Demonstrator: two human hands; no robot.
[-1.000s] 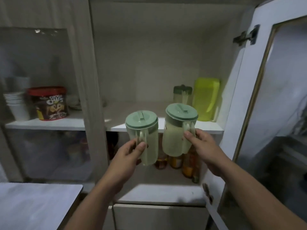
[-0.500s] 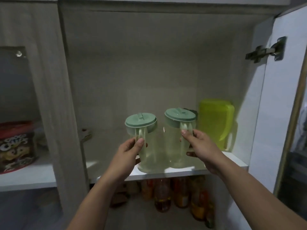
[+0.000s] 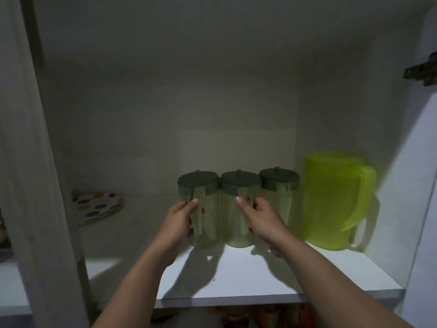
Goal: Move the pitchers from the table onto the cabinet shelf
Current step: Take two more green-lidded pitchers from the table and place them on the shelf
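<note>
Two clear pitchers with grey-green lids stand side by side on the white cabinet shelf [image 3: 295, 278]. My left hand [image 3: 179, 221] grips the handle of the left pitcher [image 3: 203, 204]. My right hand [image 3: 260, 216] grips the handle of the middle pitcher [image 3: 236, 209]. A third matching pitcher [image 3: 280, 192] stands just right of them, farther back and partly hidden by my right hand. A big yellow-green pitcher [image 3: 331, 200] stands at the far right of the shelf, handle toward the door.
A stack of spotted plates [image 3: 99, 204] lies at the shelf's back left. A cabinet post [image 3: 35, 162] rises on the left and the open door [image 3: 423, 185] with its hinge [image 3: 421, 72] on the right. Bottles show dimly under the shelf.
Both hands carried the two pitchers up and deeper into the cabinet; they now rest on the shelf next to the third one. The view moved closer.
</note>
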